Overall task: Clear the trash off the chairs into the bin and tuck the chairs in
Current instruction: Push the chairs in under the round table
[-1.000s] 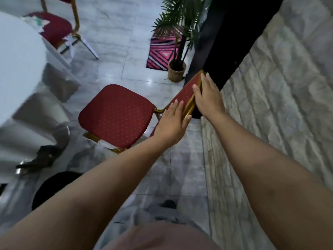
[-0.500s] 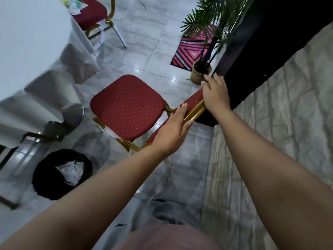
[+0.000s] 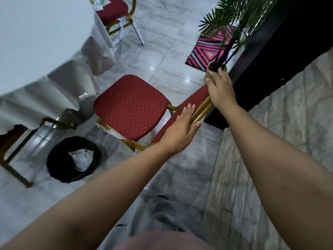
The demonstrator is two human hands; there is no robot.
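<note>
Gripping the backrest of the near chair [image 3: 131, 107] from behind, I have both hands on its top edge. My left hand [image 3: 180, 130] lies with fingers straight over the red padding and the thumb hooked under the gold rail, while my right hand [image 3: 221, 91] curls its fingers over the far corner. Two holds set apart on the rail let me steer the chair squarely rather than let it swivel. Its seat is bare and faces the cloth-draped table [image 3: 36, 51], so I judge this one is ready to be pushed in.

The bin [image 3: 73, 159] stands on the floor just left of the chair, crumpled white paper already inside. A second chair [image 3: 113, 9] at the top of the view has litter [image 3: 97, 1] on its seat — that one is not cleared.

Against the picture from a second ago, the chair sits nearer the table, the seat's front edge almost under the cloth hem. The bin, then only a dark sliver, is in full view, and my right hand has slid further along the backrest toward the potted plant [image 3: 232, 24].
</note>
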